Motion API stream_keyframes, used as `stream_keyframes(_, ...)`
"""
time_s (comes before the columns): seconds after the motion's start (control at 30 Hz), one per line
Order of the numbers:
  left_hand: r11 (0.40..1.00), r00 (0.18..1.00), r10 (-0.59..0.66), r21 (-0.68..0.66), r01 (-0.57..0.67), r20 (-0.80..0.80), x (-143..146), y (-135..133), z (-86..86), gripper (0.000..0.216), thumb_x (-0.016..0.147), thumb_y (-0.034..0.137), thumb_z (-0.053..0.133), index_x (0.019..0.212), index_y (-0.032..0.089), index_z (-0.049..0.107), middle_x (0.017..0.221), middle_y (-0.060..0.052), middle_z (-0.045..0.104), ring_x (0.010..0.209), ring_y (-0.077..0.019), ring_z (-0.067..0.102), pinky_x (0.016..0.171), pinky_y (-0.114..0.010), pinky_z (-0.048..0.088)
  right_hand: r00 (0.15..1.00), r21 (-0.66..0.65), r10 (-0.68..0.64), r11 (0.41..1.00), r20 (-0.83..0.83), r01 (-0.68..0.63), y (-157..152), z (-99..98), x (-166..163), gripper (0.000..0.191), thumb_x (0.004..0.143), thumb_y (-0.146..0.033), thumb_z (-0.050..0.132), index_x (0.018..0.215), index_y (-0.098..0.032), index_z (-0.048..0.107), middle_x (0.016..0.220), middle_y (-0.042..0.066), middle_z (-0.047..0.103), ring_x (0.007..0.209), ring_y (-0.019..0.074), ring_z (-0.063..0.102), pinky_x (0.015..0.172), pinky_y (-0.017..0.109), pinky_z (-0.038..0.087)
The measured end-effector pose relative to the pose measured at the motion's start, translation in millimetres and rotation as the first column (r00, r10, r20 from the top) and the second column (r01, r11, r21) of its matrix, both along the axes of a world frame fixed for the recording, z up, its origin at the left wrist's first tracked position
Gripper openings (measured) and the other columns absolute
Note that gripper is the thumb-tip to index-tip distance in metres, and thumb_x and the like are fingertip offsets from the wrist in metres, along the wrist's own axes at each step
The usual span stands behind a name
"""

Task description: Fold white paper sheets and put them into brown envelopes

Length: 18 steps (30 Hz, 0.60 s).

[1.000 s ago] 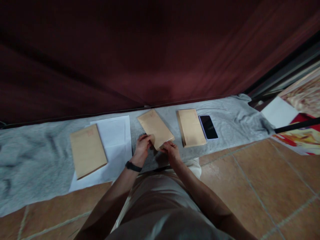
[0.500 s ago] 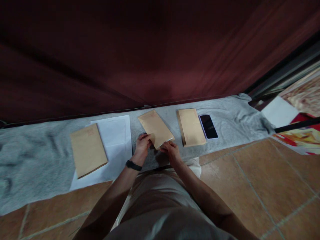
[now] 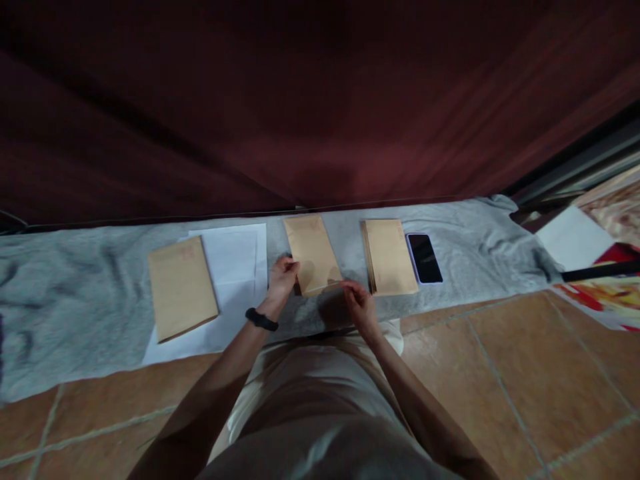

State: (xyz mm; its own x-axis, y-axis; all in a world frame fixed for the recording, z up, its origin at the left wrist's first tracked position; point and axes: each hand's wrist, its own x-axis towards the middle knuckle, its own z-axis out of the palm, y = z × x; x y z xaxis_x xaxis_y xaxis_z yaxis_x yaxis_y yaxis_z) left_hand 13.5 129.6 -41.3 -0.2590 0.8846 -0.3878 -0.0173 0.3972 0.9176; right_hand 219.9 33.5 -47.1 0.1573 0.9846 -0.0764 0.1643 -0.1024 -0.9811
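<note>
A brown paper envelope [image 3: 313, 250] lies slightly turned on the grey cloth in front of me. My left hand [image 3: 283, 277] wears a dark wristband and pinches the envelope's left edge near the bottom. At the lower right corner, the closed fingertips of my right hand [image 3: 359, 303] are on the envelope's near edge. A thin pale line runs along that edge; whether it is a fold or a strip I cannot tell.
On the left, brown envelopes [image 3: 183, 290] rest on white paper sheets [image 3: 237, 267]. A stack of envelopes [image 3: 391, 259] and a phone [image 3: 425, 259] lie to the right on the grey cloth [image 3: 480, 247]. A dark red curtain [image 3: 320, 113] hangs behind.
My right hand has moved right along the near edge to the corner. The envelope has turned a little straighter, and the white patch at its edge has shrunk to a thin line.
</note>
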Motion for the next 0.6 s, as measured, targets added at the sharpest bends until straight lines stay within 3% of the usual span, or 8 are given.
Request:
stream_keyframes(0.07, 0.999, 0.999, -0.035, -0.022, 0.035, -0.030, -3, 0, 0.6, 0.012, 0.072, 0.025, 0.069, 0.076, 0.021, 0.058, 0.066, 0.003, 0.061, 0.058, -0.0145, 0.060, 0.052, -0.024, 0.049, 0.969, 0.179, 0.052, 0.979, 0.242, -0.097, 5, 0.4, 0, 0.034, 0.102, -0.036, 0.047, 0.122, -0.023, 0.072, 0.127, 0.010, 0.073, 0.120, 0.0259, 0.068, 0.108, 0.046, 0.054)
stream_keyframes(0.13, 0.997, 0.996, -0.072, -0.045, 0.069, -0.061, -5, -1, 1.6, 0.012, 0.074, 0.025, 0.068, 0.077, 0.021, 0.057, 0.065, 0.003, 0.060, 0.056, -0.0145, 0.060, 0.051, -0.024, 0.048, 0.897, 0.253, 0.103, 0.940, 0.430, -0.230, 11, 0.7, -4, 0.040, 0.104, -0.027, 0.042, 0.136, -0.022, 0.065, 0.143, 0.011, 0.065, 0.135, 0.0244, 0.059, 0.118, 0.047, 0.046)
stream_keyframes(0.23, 0.992, 0.986, -0.111, -0.073, 0.103, -0.122, -10, -2, 3.2, 0.013, 0.077, 0.025, 0.068, 0.080, 0.022, 0.055, 0.065, 0.004, 0.060, 0.056, -0.0150, 0.061, 0.051, -0.025, 0.049, 0.746, 0.225, 0.161, 0.894, 0.646, -0.388, 18, -0.7, -11, 0.046, 0.105, -0.023, 0.040, 0.148, -0.020, 0.056, 0.157, 0.012, 0.053, 0.149, 0.0244, 0.045, 0.125, 0.049, 0.038)
stream_keyframes(0.37, 0.991, 0.954, -0.129, -0.071, 0.114, -0.270, -17, -9, 6.1, 0.016, 0.080, 0.022, 0.068, 0.094, 0.023, 0.059, 0.068, 0.003, 0.061, 0.061, -0.0182, 0.065, 0.058, -0.028, 0.052, 0.568, 0.117, 0.228, 0.854, 0.791, -0.507, 20, -3.7, -18, 0.047, 0.106, -0.028, 0.045, 0.152, -0.018, 0.051, 0.161, 0.013, 0.047, 0.151, 0.0273, 0.042, 0.127, 0.051, 0.033)
stream_keyframes(0.43, 0.989, 0.872, -0.128, 0.011, 0.151, -0.473, -17, -14, 7.0, 0.025, 0.085, 0.023, 0.066, 0.109, 0.022, 0.061, 0.078, 0.000, 0.066, 0.074, -0.0214, 0.069, 0.068, -0.033, 0.056, 0.531, 0.096, 0.236, 0.846, 0.814, -0.524, 19, -4.2, -18, 0.047, 0.107, -0.028, 0.044, 0.153, -0.018, 0.051, 0.160, 0.013, 0.049, 0.151, 0.0270, 0.043, 0.127, 0.051, 0.032)
stream_keyframes(0.5, 0.951, 0.734, -0.113, 0.140, 0.275, -0.670, -12, -16, 6.9, 0.030, 0.093, 0.025, 0.058, 0.122, 0.021, 0.060, 0.098, -0.006, 0.071, 0.093, -0.0243, 0.071, 0.083, -0.038, 0.058, 0.520, 0.089, 0.237, 0.846, 0.821, -0.526, 18, -4.1, -17, 0.047, 0.107, -0.027, 0.043, 0.153, -0.018, 0.051, 0.160, 0.013, 0.049, 0.150, 0.0263, 0.044, 0.127, 0.050, 0.032)
stream_keyframes(0.6, 0.786, 0.573, -0.122, 0.273, 0.554, -0.811, 0, -4, 6.2, 0.038, 0.101, 0.026, 0.045, 0.137, 0.020, 0.056, 0.137, -0.013, 0.063, 0.131, -0.0264, 0.060, 0.109, -0.044, 0.051, 0.519, 0.088, 0.233, 0.849, 0.822, -0.521, 18, -3.4, -17, 0.047, 0.107, -0.028, 0.044, 0.152, -0.018, 0.051, 0.160, 0.012, 0.049, 0.149, 0.0261, 0.045, 0.127, 0.049, 0.032)
